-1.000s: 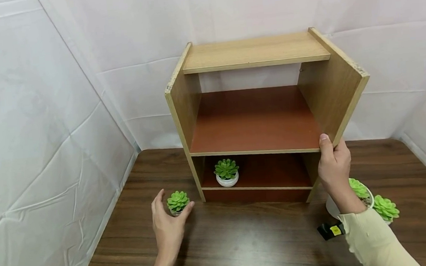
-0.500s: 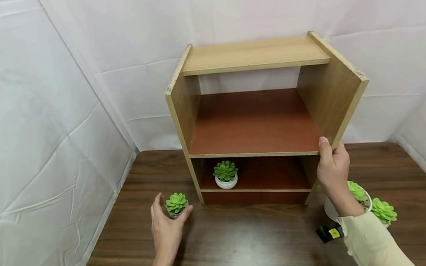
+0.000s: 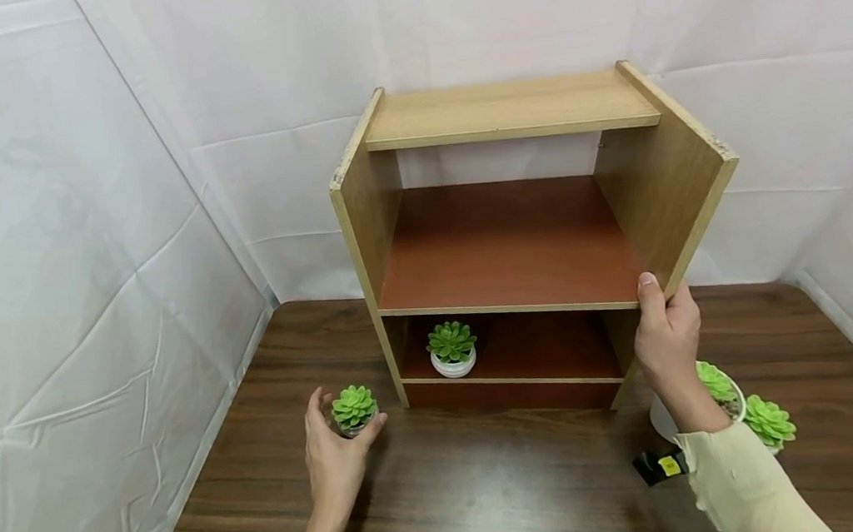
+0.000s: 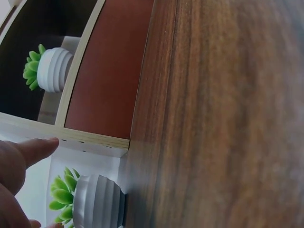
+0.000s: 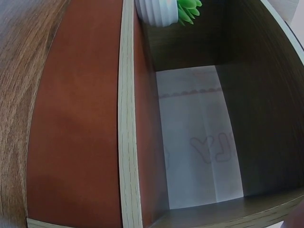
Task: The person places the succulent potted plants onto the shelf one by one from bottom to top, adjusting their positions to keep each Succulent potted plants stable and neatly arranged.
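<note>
1. The small green succulent in a white ribbed pot [image 3: 353, 408] stands on the dark wood-grain desk [image 3: 489, 486], at the near left of the scene, just left of the shelf unit's left front corner.
2. The left hand [image 3: 334, 457] lies on the desk just near of this pot, its thumb on the pot's left and its fingers [image 3: 373, 425] on the right. The fingers curve around the pot; from the left wrist view a fingertip [image 4: 40, 145] is near the pot [image 4: 97, 202], but I cannot tell whether it grips firmly.
3. The pot stands upright, its long axis vertical, the leaves pointing up.
4. The light wooden shelf unit with reddish-brown boards [image 3: 515, 242] stands at the middle of the desk, its open front facing the near side.
5. A second small succulent in a white pot [image 3: 451, 349] stands upright inside the lowest compartment, toward its left; it also shows in the left wrist view [image 4: 50, 69].
6. The right hand [image 3: 668, 335] grips the front edge of the unit's right side panel, thumb on the inner face at the level of the middle board, fingers wrapped around the outside.
7. On the desk to the right of the unit, partly hidden by the right forearm, stand two more green succulents, one in a larger white pot [image 3: 717, 385] and a smaller one [image 3: 770, 421] just right of it.
</note>
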Action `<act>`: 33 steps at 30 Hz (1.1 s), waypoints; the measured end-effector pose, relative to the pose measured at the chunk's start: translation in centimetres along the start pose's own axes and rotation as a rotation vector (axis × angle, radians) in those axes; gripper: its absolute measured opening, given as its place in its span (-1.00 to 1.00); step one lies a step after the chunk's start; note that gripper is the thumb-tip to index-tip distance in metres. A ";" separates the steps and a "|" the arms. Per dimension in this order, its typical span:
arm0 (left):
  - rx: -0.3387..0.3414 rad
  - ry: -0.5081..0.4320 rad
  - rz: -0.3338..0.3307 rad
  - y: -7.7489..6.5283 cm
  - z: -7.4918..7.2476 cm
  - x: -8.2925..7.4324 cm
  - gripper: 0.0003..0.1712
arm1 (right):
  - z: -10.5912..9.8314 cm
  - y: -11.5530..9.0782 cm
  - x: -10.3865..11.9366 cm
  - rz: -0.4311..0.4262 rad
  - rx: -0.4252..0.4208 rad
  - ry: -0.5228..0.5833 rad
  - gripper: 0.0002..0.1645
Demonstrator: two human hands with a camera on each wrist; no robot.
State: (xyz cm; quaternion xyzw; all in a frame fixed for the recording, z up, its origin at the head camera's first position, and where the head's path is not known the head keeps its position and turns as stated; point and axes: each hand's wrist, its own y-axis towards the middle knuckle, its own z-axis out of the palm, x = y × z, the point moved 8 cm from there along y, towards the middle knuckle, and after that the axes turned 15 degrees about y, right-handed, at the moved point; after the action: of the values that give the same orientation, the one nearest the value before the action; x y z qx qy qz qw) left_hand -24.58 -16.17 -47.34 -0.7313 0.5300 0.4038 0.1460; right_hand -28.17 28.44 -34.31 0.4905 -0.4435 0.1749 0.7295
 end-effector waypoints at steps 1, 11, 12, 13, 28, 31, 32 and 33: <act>0.005 -0.004 -0.002 0.0 0.0 0.1 0.14 | 0.0 0.0 0.0 0.000 0.000 0.000 -0.73; 0.027 -0.011 -0.014 0.3 0.4 0.5 0.19 | 0.2 -0.1 -0.1 -0.001 0.011 0.005 -0.62; 0.032 -0.011 -0.015 0.4 0.5 0.5 0.19 | 0.1 -0.1 -0.1 -0.003 0.007 0.008 -0.63; 0.037 -0.011 -0.016 0.4 0.5 0.5 0.19 | 0.1 -0.1 -0.1 -0.006 0.005 0.010 -0.64; 0.137 0.009 -0.064 1.0 1.4 1.0 0.17 | -0.1 0.2 0.0 -0.016 -0.006 0.005 -0.65; 0.164 0.014 -0.076 1.0 1.6 1.3 0.15 | -0.1 0.1 -0.1 -0.011 -0.005 -0.005 -0.66; 0.171 0.016 -0.079 1.0 1.6 1.4 0.14 | -0.1 0.1 0.0 -0.009 -0.004 -0.005 -0.65; 0.175 0.021 -0.081 1.0 1.6 1.5 0.13 | -0.1 0.1 0.0 -0.007 -0.003 -0.006 -0.65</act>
State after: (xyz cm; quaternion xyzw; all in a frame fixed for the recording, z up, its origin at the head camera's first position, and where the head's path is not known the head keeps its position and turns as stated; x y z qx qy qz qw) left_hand -26.02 -16.51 -49.28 -0.7407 0.5347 0.3421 0.2203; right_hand -28.18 28.56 -34.32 0.4914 -0.4440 0.1701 0.7297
